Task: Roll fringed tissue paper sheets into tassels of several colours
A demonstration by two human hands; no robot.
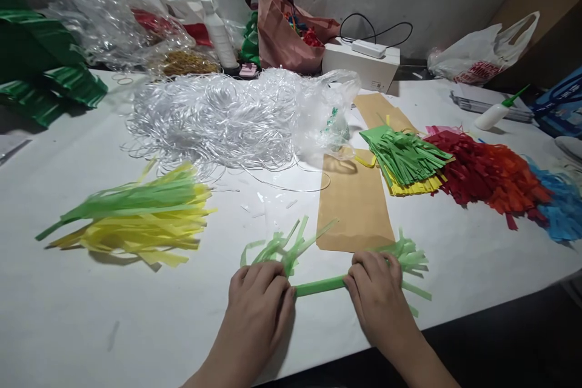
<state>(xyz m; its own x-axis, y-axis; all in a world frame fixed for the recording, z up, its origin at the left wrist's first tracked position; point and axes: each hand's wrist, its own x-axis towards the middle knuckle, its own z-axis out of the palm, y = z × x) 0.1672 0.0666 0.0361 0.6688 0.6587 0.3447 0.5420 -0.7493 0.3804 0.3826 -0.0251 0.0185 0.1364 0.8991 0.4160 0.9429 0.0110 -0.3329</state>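
My left hand point(260, 297) and my right hand point(376, 291) lie on the white table point(68, 309) near its front edge, each closed over one end of a rolled strip of green tissue paper point(319, 285). The middle of the strip is twisted into a tight rod between the hands. Loose green fringe fans out beyond each hand, at the left and at the right. A brown paper sheet point(354, 203) lies just behind the hands.
A green and yellow fringe bundle point(136, 218) lies at the left. Clear plastic string point(213, 118) fills the middle back. Green, yellow, red point(488, 173) and blue point(561, 206) fringe stacks lie at the right. Bags, a white box point(359, 66) and a glue bottle point(495, 114) stand behind.
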